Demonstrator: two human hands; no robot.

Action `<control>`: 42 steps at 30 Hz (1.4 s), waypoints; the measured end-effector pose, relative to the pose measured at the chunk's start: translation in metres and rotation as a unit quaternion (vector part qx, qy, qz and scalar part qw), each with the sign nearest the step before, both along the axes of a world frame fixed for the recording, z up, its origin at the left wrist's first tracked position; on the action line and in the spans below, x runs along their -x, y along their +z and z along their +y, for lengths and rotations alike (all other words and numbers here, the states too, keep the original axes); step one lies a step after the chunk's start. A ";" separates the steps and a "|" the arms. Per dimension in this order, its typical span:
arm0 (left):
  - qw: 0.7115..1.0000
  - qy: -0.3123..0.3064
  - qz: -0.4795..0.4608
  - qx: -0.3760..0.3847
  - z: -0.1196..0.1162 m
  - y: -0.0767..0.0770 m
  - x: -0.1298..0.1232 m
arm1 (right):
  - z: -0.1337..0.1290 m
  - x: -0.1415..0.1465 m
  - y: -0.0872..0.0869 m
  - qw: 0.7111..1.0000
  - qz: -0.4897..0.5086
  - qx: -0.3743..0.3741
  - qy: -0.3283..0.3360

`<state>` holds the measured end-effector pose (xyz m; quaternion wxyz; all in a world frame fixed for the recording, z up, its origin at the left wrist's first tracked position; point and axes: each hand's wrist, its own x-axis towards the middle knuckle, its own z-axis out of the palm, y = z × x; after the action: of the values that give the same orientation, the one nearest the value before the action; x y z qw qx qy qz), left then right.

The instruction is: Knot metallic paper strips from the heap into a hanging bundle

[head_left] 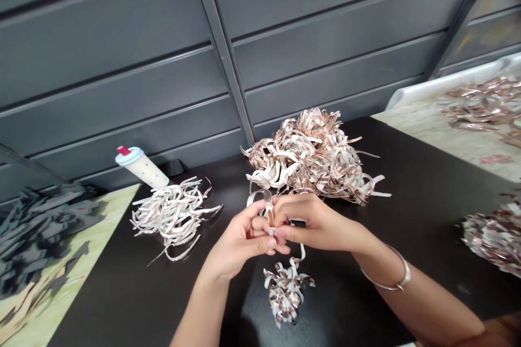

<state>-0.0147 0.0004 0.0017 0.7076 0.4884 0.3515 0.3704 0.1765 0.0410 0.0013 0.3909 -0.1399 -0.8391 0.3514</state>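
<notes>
Nearest you on the dark table [142, 298], a small curled bundle [285, 290] of shiny, pale-backed ribbon lies just below your hands, with a pale tail [302, 252] rising from it toward your fingers. A metal bracelet [391, 284] circles your right wrist. At the right edge of your view sits another curly pile [494, 236], partly cut off.

Over the middle of the table, your left hand [244, 236] and right hand [313, 222] meet, thumbs and fingertips drawn close together, pinching a narrow ribbon strip [270, 212] between them. The strip loops up above your fingers; you cannot tell exactly which fingertip bears on which part of it.

Beyond your left hand lies a loose heap of whitish strips [171, 214]. Behind your right hand spreads a larger, rose-gold and white mound [313, 154]. Past the whitish strips, a pale cup [142, 167] with a blue lid and red spout leans over. A grey panelled wall [122, 49] stands behind everything.
</notes>
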 end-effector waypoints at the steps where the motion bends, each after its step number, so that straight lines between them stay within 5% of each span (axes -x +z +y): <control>1: 1.000 0.008 -0.001 -0.001 0.001 -0.001 0.000 | 0.000 0.000 0.000 1.000 0.007 0.004 0.000; 8: 0.953 0.283 -0.109 -0.010 0.007 -0.007 -0.017 | -0.006 0.011 -0.003 0.999 -0.013 -0.002 0.036; 12: 0.923 0.360 -0.049 -0.126 0.007 -0.011 -0.019 | -0.009 0.010 -0.003 0.998 0.029 -0.006 0.049; 15: 0.926 0.348 0.028 -0.143 0.011 -0.012 -0.010 | -0.007 0.002 -0.003 0.992 0.120 0.042 0.010; 20: 0.965 0.175 0.172 -0.098 0.011 -0.012 -0.002 | 0.002 0.003 -0.010 0.974 0.116 0.075 -0.179; 25: 0.942 0.055 0.303 -0.137 0.004 -0.010 -0.007 | 0.002 0.018 -0.018 0.979 0.085 0.065 -0.172; 30: 0.901 0.173 0.293 -0.270 0.003 -0.002 -0.003 | -0.001 0.025 -0.023 0.974 0.090 0.132 -0.162; 34: 0.889 0.212 0.244 -0.323 0.000 0.001 -0.004 | -0.004 0.030 -0.021 0.980 0.076 0.116 -0.141; 38: 0.856 0.256 0.281 -0.350 -0.003 0.002 -0.006 | -0.009 0.027 -0.017 0.984 0.055 0.028 -0.166; 42: 0.834 0.251 0.339 -0.357 -0.004 0.003 -0.005 | -0.011 0.019 -0.015 0.955 0.077 -0.140 -0.248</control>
<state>-0.0095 -0.0038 0.0047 0.2038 0.6969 0.5234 0.4461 0.1578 0.0296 -0.0135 0.5448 -0.2596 -0.7864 0.1318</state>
